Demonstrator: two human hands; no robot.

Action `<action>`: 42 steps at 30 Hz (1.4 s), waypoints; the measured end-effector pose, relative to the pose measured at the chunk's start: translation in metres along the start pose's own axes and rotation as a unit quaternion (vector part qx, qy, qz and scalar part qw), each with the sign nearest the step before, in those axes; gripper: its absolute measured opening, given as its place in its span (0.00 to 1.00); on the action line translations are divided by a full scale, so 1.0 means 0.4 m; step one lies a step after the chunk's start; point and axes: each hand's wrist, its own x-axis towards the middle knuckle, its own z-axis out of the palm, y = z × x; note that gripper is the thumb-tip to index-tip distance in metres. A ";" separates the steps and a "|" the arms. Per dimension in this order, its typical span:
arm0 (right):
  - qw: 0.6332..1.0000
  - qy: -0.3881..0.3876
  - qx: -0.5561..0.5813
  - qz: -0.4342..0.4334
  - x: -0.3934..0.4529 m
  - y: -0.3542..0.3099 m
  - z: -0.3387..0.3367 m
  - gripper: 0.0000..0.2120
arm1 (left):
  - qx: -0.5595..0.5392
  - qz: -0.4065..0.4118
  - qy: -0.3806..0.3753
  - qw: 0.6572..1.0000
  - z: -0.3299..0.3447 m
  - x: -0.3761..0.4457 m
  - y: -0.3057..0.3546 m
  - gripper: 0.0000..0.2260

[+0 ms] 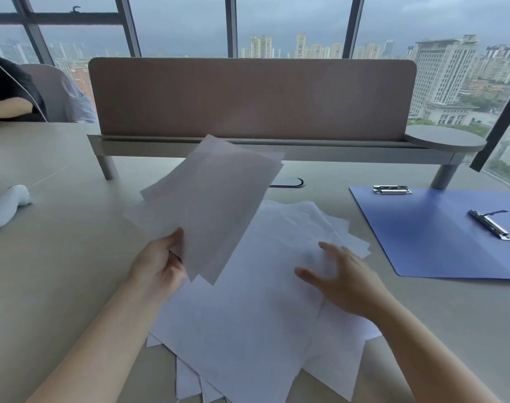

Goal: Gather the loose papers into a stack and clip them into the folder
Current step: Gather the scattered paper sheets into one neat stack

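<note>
Several loose white papers (248,315) lie fanned out on the desk in front of me. My left hand (157,266) grips a few sheets (207,205) by their lower corner and holds them tilted up above the pile. My right hand (341,277) rests flat on the spread papers with its fingers apart. An open blue folder (440,237) lies at the right, apart from the papers. It carries a metal clip (491,225) near its middle and another clip (392,189) at its top left edge.
A brown divider panel (248,97) on a grey rail stands across the back of the desk. A white handheld device (7,205) lies at the far left. A person's arm in a dark sleeve (6,91) shows at the upper left. An oval cable port (288,182) sits behind the papers.
</note>
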 end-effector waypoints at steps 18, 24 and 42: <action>0.994 -0.050 -0.076 -0.063 0.040 0.041 0.037 0.59 | 0.587 0.154 -0.002 0.795 -0.020 0.007 -0.014 0.19; 0.994 -0.048 -0.073 -0.065 0.038 0.039 0.038 0.51 | 0.574 0.095 -0.063 0.811 -0.015 -0.015 -0.006 0.12; 0.993 0.003 0.101 -0.063 -0.010 -0.040 0.030 0.37 | 0.647 0.176 -0.032 0.741 -0.031 0.010 -0.049 0.17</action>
